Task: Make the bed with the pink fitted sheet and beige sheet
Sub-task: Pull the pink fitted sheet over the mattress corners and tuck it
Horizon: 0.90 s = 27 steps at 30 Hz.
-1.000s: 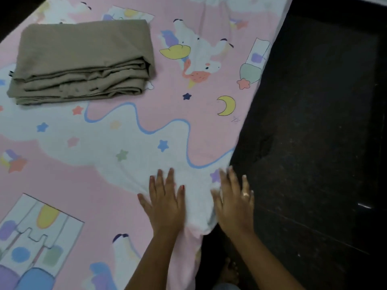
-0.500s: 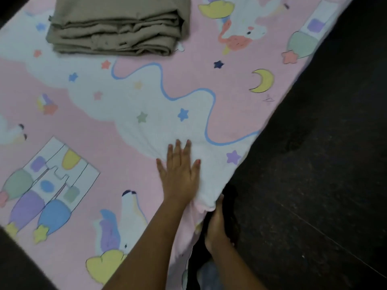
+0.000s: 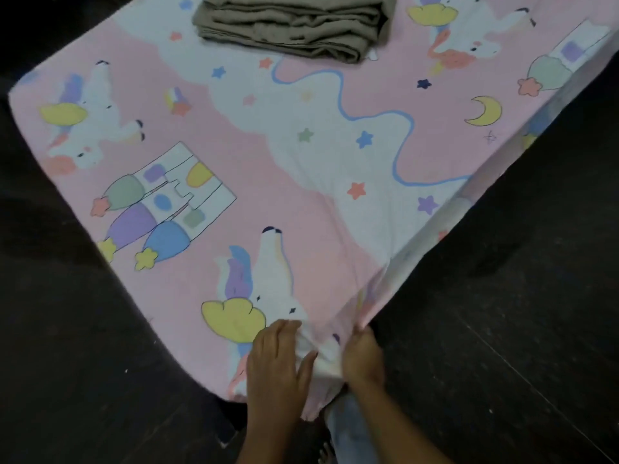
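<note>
The pink fitted sheet (image 3: 274,182), printed with unicorns, stars and a moon, covers the mattress. The beige sheet (image 3: 294,25) lies folded at the far end of the bed, partly cut off by the top of the frame. My left hand (image 3: 278,360) rests flat on the sheet at the near corner, fingers apart. Just right of it, my right hand (image 3: 363,358) is closed on the pink sheet's corner edge, and the fabric is bunched between the two hands. The sheet's right side hangs down over the mattress edge.
Dark floor (image 3: 502,329) surrounds the bed on the left, right and near sides. A light blue cloth (image 3: 348,426) and a bare foot (image 3: 325,453) show below my hands at the near corner.
Both hands have moved along the bed's right edge to the near corner. My right hand came up from under the edge and now grips the corner fabric. The view shifted toward the bed's foot.
</note>
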### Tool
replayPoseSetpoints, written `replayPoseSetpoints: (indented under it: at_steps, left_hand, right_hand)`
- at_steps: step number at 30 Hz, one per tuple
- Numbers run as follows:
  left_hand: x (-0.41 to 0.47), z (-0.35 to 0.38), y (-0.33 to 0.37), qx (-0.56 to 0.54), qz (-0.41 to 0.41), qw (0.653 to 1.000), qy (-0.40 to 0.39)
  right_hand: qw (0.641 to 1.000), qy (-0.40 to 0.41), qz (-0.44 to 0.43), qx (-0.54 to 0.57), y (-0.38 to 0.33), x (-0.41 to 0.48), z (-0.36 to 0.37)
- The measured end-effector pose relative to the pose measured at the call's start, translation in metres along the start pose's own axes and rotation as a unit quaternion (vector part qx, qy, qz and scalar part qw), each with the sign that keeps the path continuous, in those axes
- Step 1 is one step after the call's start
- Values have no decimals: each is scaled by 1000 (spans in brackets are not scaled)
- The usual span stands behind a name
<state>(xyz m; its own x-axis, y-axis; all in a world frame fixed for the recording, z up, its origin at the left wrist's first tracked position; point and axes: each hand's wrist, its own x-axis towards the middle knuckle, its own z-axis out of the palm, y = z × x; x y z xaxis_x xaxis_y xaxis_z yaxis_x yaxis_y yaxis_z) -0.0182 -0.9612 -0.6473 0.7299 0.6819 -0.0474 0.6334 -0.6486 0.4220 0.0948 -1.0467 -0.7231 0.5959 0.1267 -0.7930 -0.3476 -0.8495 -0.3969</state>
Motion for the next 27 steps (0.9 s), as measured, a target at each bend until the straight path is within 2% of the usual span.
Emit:
replayPoseSetpoints:
  at_steps: [2, 4, 7, 10, 12, 14, 15, 17, 18, 20, 22, 24, 26, 27]
  left_hand:
    - [-17, -9, -15, 87, 21, 995, -39]
    - [-35, -19, -37, 129, 27, 990, -56]
    - [-35, -32, -57, 172, 23, 981, -83]
    - [-27, -43, -66, 223, 86, 966, -104]
    - [-20, -47, -66, 258, 130, 948, -136]
    - [-15, -45, -66, 285, 147, 930, -179]
    - [-13, -45, -65, 280, 145, 929, -194]
    - [-9, -49, -55, 290, 145, 920, -219]
    - [-8, -54, -51, 300, 148, 912, -237]
    - [-9, -55, -49, 329, 153, 892, -270]
    - [-12, -59, -47, 341, 144, 880, -298]
    - [-16, -61, -43, 358, 134, 871, -310]
    - [-20, -62, -37, 386, 125, 852, -332]
    - [-20, -63, -31, 404, 119, 840, -342]
  right_hand:
    - [998, 0, 9, -55, 3, -10, -11]
    - [995, 21, 4, -101, 15, -9, -15]
    - [994, 23, 6, -104, 14, -14, -10]
    - [993, 39, -11, -109, 16, -15, -14]
    - [997, 47, -37, -41, 22, -17, -17]
    - [994, 30, -52, 95, 23, -22, -16]
    - [980, 10, -35, 194, 20, -24, -18]
    - [927, -47, 23, 372, 10, -28, -28]
    - [906, -67, 36, 417, 5, -26, -32]
    - [891, -85, 33, 445, -9, -14, -39]
    - [888, -81, 12, 453, -29, -1, -41]
    - [917, -53, -15, 395, -43, 5, -38]
    - [976, 17, -45, 214, -36, 2, -38]
    - [990, 41, -49, 124, -22, -1, -40]
